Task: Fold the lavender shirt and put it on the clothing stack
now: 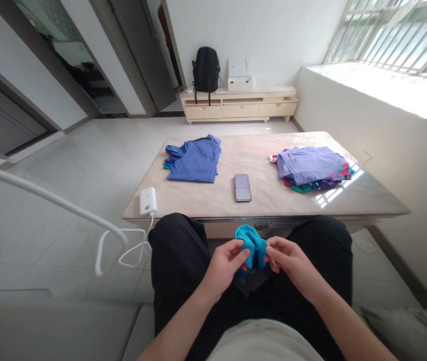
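Between my knees, just this side of the table edge, I hold a bunched bright blue piece of cloth (250,236). Its exact kind is hard to make out in the folds. My left hand (225,265) pinches its left side between thumb and fingers. On its right side, my right hand (288,260) grips the fabric with the fingertips. On the table (194,200) ahead lie a stack of dark blue clothes (196,160) at the left and a pile of clothes topped by a lavender garment (307,164) at the right. A phone (242,188) lies between the two piles.
A white power bank (148,201) with a white cable (138,245) sits at the table's near left corner. Beyond the table, a low cabinet (239,108) carries a black backpack (206,70) and a white box (239,75). A barred window (397,40) is at the right.
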A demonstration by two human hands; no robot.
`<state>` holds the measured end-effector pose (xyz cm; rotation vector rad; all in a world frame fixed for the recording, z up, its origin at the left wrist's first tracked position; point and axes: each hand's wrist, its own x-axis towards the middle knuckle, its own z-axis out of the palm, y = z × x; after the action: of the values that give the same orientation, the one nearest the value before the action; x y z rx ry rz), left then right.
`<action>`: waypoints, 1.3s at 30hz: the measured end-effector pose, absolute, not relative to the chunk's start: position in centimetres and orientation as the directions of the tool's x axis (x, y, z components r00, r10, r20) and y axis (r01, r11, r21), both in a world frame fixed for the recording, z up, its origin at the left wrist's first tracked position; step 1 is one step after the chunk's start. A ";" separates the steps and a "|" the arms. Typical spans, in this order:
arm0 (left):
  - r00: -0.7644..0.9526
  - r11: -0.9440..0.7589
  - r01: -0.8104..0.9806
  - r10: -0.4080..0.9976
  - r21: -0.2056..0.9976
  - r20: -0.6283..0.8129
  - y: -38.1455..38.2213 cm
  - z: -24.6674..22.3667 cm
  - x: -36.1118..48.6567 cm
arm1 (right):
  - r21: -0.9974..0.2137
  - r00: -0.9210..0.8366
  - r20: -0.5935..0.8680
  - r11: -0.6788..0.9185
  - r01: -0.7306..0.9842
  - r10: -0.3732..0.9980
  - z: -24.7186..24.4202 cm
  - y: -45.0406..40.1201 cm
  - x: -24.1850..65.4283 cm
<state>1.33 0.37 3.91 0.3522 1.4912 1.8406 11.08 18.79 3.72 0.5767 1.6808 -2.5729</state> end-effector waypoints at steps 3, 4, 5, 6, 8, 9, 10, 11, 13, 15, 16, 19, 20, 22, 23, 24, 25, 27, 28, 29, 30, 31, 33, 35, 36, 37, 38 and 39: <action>-0.714 -0.013 -0.286 0.669 0.958 -0.204 1.3 3.9 1.9 | -0.929 -0.913 -0.289 -0.315 0.195 0.289 3.3 17.1 10.6; -0.724 -0.012 -0.275 0.661 0.961 -0.198 1.4 3.7 1.9 | -0.935 -0.905 -0.285 -0.300 0.189 0.317 3.1 16.8 10.6; -0.733 -0.011 -0.263 0.652 0.965 -0.193 1.4 3.5 1.9 | -0.939 -0.900 -0.279 -0.289 0.184 0.335 2.9 16.5 10.5; -0.742 -0.004 -0.246 0.644 0.969 -0.185 1.3 3.3 1.8 | -0.943 -0.899 -0.271 -0.280 0.177 0.343 2.7 16.4 10.5; -0.767 0.026 -0.170 0.624 0.985 -0.149 1.2 2.7 1.5 | -0.951 -0.910 -0.251 -0.260 0.168 0.331 2.2 16.2 10.5; -0.781 0.053 -0.115 0.613 0.992 -0.123 1.1 2.4 1.4 | -0.956 -0.917 -0.240 -0.241 0.167 0.320 1.8 16.2 10.6; -0.792 0.083 -0.057 0.603 0.995 -0.096 1.1 2.2 1.3 | -0.962 -0.922 -0.230 -0.215 0.167 0.312 1.5 16.2 10.5; -0.802 0.113 -0.004 0.594 0.994 -0.071 1.0 1.9 1.3 | -0.968 -0.926 -0.220 -0.183 0.169 0.308 1.2 16.2 10.5; -0.814 0.165 0.067 0.579 0.984 -0.041 1.0 1.6 1.2 | -0.978 -0.930 -0.203 -0.110 0.177 0.308 0.6 16.3 10.6; -0.821 0.196 0.112 0.570 0.974 -0.020 1.0 1.5 1.3 | -0.980 -0.931 -0.197 -0.064 0.187 0.308 0.2 16.3 10.6; -0.819 0.203 0.140 0.574 0.969 -0.001 1.0 1.4 1.3 | -0.980 -0.931 -0.197 -0.053 0.190 0.307 0.1 16.2 10.7; -0.786 0.199 0.245 0.614 0.949 0.074 0.9 1.4 1.6 | -0.981 -0.935 -0.196 -0.045 0.191 0.296 -0.2 16.2 10.8; -0.772 0.194 0.277 0.628 0.941 0.098 0.8 1.4 1.7 | -0.980 -0.935 -0.196 -0.044 0.192 0.296 -0.3 16.2 10.8; -0.750 0.186 0.327 0.648 0.926 0.135 0.7 1.3 1.9 | -0.979 -0.933 -0.206 -0.054 0.199 0.296 -0.3 16.2 10.9; -0.742 0.185 0.349 0.654 0.919 0.151 0.7 1.2 1.9 | -0.976 -0.929 -0.216 -0.068 0.205 0.301 -0.3 16.2 10.8; -0.734 0.189 0.372 0.659 0.909 0.164 0.7 1.1 2.0 | -0.974 -0.922 -0.227 -0.087 0.210 0.314 -0.3 16.1 10.8; -0.726 0.198 0.400 0.664 0.895 0.177 0.7 1.0 2.0 | -0.971 -0.912 -0.238 -0.111 0.213 0.333 -0.2 16.0 10.8; -0.710 0.233 0.460 0.676 0.857 0.198 0.6 0.8 2.0 | -0.964 -0.887 -0.258 -0.160 0.211 0.384 -0.1 15.8 10.7; -0.704 0.254 0.490 0.680 0.834 0.206 0.5 0.7 2.0 | -0.961 -0.874 -0.265 -0.182 0.206 0.407 0.0 15.6 10.7; -0.697 0.275 0.518 0.684 0.810 0.214 0.4 0.5 2.0 | -0.959 -0.865 -0.269 -0.200 0.201 0.424 0.0 15.4 10.7; -0.691 0.295 0.547 0.687 0.783 0.224 0.4 0.4 2.0 | -0.957 -0.859 -0.273 -0.214 0.196 0.433 0.1 15.2 10.7; -0.687 0.316 0.574 0.688 0.756 0.234 0.3 0.3 2.0 | -0.955 -0.855 -0.275 -0.225 0.191 0.439 0.1 15.1 10.7; -0.676 0.355 0.626 0.691 0.694 0.257 0.1 0.1 2.1 | -0.954 -0.853 -0.275 -0.238 0.184 0.443 0.0 14.8 10.6; -0.660 0.384 0.673 0.697 0.632 0.279 0.0 -0.1 2.2 | -0.956 -0.856 -0.267 -0.232 0.179 0.443 -0.1 14.7 10.6; -0.652 0.396 0.692 0.703 0.604 0.286 0.0 -0.2 2.3 | -0.958 -0.856 -0.263 -0.226 0.177 0.445 -0.2 14.7 10.5; -0.643 0.406 0.706 0.710 0.580 0.286 0.0 -0.2 2.4 | -0.959 -0.855 -0.261 -0.222 0.176 0.448 -0.2 14.7 10.5; -0.635 0.415 0.718 0.720 0.559 0.281 0.0 -0.3 2.5 | -0.958 -0.852 -0.264 -0.222 0.179 0.452 -0.3 14.7 10.5; -0.627 0.421 0.726 0.730 0.544 0.272 0.0 -0.3 2.5 | -0.956 -0.848 -0.272 -0.228 0.184 0.456 -0.3 14.7 10.5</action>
<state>2.54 0.01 -0.29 1.3533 2.6425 1.0071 10.47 14.72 -0.33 0.8696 2.0516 -2.4689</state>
